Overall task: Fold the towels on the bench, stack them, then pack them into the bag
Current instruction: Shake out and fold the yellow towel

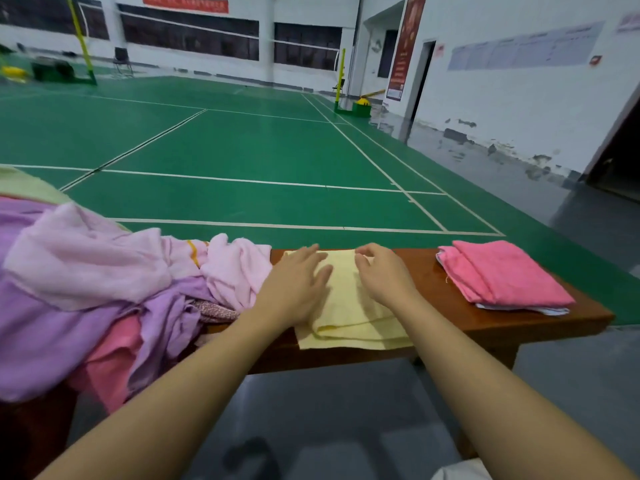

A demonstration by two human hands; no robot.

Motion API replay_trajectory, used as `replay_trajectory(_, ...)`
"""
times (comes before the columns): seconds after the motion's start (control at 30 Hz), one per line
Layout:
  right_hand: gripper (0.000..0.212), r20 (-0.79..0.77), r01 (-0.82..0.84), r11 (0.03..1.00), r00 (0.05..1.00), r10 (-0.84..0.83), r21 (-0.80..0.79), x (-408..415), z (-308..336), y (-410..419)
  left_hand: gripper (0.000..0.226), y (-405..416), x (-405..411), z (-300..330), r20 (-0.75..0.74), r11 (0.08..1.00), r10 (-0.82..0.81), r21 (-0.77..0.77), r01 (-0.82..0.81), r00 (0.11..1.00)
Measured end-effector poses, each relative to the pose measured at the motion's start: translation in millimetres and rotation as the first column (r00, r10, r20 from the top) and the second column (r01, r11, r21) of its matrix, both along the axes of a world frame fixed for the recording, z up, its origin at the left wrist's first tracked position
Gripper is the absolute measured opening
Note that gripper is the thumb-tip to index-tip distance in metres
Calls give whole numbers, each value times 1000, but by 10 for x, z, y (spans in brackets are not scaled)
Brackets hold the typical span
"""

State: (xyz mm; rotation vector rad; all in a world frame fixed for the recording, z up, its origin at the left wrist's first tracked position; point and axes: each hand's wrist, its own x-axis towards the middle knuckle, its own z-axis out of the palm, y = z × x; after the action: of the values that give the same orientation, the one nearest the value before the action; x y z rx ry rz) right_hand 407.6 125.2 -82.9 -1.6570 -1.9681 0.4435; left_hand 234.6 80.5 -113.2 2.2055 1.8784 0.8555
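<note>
Pressing flat with the straight-fingered left hand on the yellow towel to pin the fold, pinching its far edge in the curled fingertips of the right hand to square it on the bench. Right of those fingers, one folded stack, pink on top, count beneath unclear; left, one unfolded heap, uncountable; no bag visible.

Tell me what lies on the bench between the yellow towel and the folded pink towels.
Only bare brown wooden bench separates the yellow towel from the folded pink towels, in the head view.
</note>
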Motion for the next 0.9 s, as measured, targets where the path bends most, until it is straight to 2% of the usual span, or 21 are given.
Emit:
replay_trajectory(0.07, 36, -16, 28, 1000, 999, -28, -10, 72, -164, -40, 55, -14, 94, -97, -147, 997, -39, -76, 28, 988)
replay_trajectory(0.13, 44, 79, 51, 999, 996, -50, -10, 73, -317, -105, 61, -14, 91, -190, -254, 985, -49, -170, 5, 966)
replay_trajectory(0.23, 55, 304, 75, 996, 951, -60, -39, 29, -423, -208, 64, 20, 11, -233, -322, 969, -66, -246, -16, 944)
replay_trajectory(0.3, 57, 334, 79, 995, 941, -54, -62, 25, -409, -241, 65, 31, 11, -221, -344, 963, -82, -270, -15, 935)
replay_trajectory(0.4, 58, 340, 69, 995, 940, -41, -71, 30, -394, -252, 64, 33, 18, -196, -350, 956, -92, -294, -16, 932)
replay_trajectory(0.47, 57, 312, 82, 996, 948, -63, -47, 57, -403, -238, 65, 25, 34, -173, -302, 954, -81, -300, -14, 950)
replay_trajectory(0.53, 57, 261, 145, 989, 956, -136, -17, 139, -391, -211, 66, -7, 78, -99, -181, 966, 18, -252, -64, 983)
replay_trajectory(0.57, 57, 237, 179, 984, 957, -170, -18, 199, -372, -193, 64, -22, 97, -49, -133, 967, 115, -211, -141, 984)
replay_trajectory(0.6, 56, 214, 200, 979, 959, -188, -34, 258, -354, -179, 61, -44, 114, 7, -152, 955, 216, -173, -241, 964)
replay_trajectory(0.63, 55, 193, 203, 978, 963, -190, -53, 306, -342, -176, 59, -63, 126, 42, -233, 934, 287, -149, -325, 929)
replay_trajectory(0.73, 51, 195, 132, 991, 973, -122, -37, 346, -356, -229, 59, -96, 139, 18, -387, 916, 294, -145, -373, 874)
replay_trajectory(0.83, 47, 171, 73, 997, 983, -72, 1, 327, -375, -264, 50, -54, 161, -67, -372, 936, 276, -104, -335, 886)
replay_trajectory(0.9, 46, 140, 55, 998, 989, -57, 20, 332, -386, -264, 39, -16, 193, -92, -308, 953, 268, -56, -298, 913)
